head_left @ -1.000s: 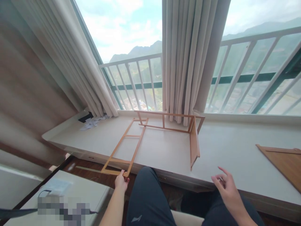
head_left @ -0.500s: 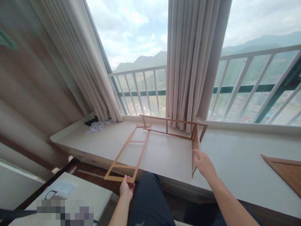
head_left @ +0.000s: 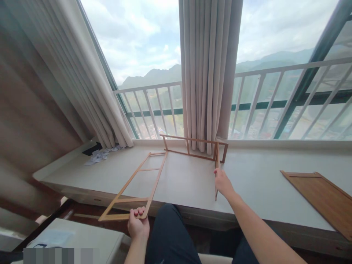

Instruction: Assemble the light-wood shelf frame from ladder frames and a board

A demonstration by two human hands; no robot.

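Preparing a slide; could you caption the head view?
Left hand grips a wooden frame; right hand grips an upright wooden panel.

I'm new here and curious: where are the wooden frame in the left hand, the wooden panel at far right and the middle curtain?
Wooden frame point(head_left: 132, 200): head view, on its lower inner crossbar.
Wooden panel point(head_left: 317, 198): head view, on its broad face.
Middle curtain point(head_left: 205, 79): head view, on its folds.

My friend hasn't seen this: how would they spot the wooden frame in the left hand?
Find the white sill below the windows. A ladder-like wooden frame juts past its front edge into the left hand. Unlike the solid panel at right, it has open bars; unlike the standing frame by the middle curtain, it looks nearly flat.
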